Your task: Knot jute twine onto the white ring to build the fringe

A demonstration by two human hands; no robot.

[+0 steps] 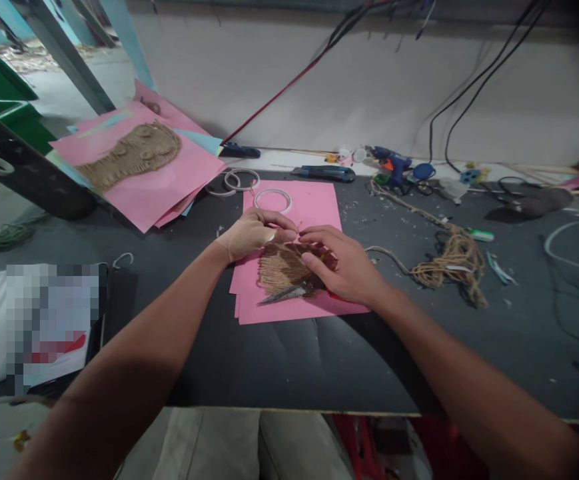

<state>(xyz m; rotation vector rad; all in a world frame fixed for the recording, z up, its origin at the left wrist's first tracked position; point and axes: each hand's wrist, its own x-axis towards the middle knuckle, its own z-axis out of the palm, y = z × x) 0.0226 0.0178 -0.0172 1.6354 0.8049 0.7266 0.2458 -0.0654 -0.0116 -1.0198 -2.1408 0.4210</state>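
Observation:
A flat brown piece of twine rows (286, 267) lies on pink paper sheets (314, 200) in front of me. My left hand (249, 235) is at its upper left edge, thumb and forefinger pinched on what looks like a thin twine strand. My right hand (344, 260) is over the right part of the piece. Its forefinger nearly meets the left fingertips, and its thumb rests on the twine rows. Scissors (286, 293) lie across the lower edge, blades pointing left; their red handle is mostly hidden under my right palm, so I cannot tell whether it is gripped.
White tape rings (273, 200) and a utility knife (325, 174) sit behind the paper. A tangled twine bundle (452, 260) and a blue glue gun (394, 167) are to the right. Stacked pink sheets (134, 200) bear another twine piece (134, 153) at back left.

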